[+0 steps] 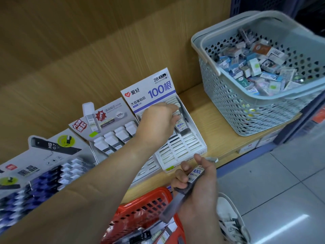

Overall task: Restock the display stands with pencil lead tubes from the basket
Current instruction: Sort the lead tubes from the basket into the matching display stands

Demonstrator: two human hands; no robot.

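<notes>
A white display stand with a blue "100" header card sits on the wooden shelf, its slotted tray holding one upright lead tube. My left hand reaches into this stand, fingers curled at that tube near the back rows. My right hand is below the shelf edge and grips several dark lead tubes labelled "100". The red basket lies under my arms, with more tubes inside.
A grey stand with white-capped tubes and a larger HB 0.7 stand stand to the left. A pale blue basket full of small boxes sits at the right of the shelf. A white shoe is on the tiled floor.
</notes>
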